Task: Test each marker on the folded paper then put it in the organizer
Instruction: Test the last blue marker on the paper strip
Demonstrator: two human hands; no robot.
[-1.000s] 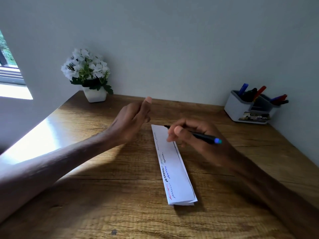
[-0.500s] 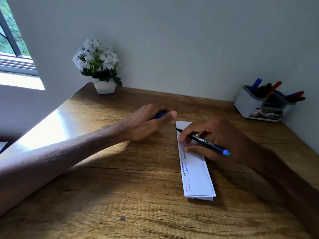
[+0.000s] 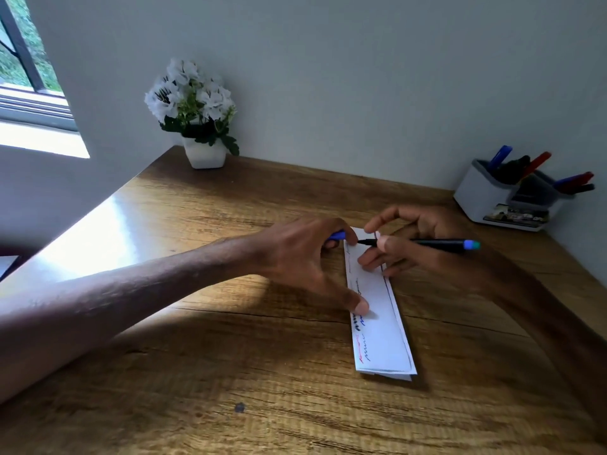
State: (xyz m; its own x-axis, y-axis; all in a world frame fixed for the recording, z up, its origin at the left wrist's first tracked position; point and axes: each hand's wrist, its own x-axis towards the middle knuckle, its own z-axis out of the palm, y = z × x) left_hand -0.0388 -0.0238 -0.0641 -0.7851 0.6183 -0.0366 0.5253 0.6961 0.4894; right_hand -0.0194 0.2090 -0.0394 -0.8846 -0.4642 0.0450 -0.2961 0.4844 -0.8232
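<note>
Right hand (image 3: 423, 254) pinches the uncapped marker (image 3: 437, 244), tip at the far end of the folded paper (image 3: 381, 339). Left hand (image 3: 295, 254), raised a second ago, has come down: fingers grip the blue cap (image 3: 336, 236), thumb pins the paper. Test stroke appears ready to begin; the organizer (image 3: 476, 198) stands well apart at the far right corner of the desk (image 3: 197, 356)

dim room | daylight from window (image 3: 29, 70) left | glare on table (image 3: 98, 238) | wide-angle bend
</note>
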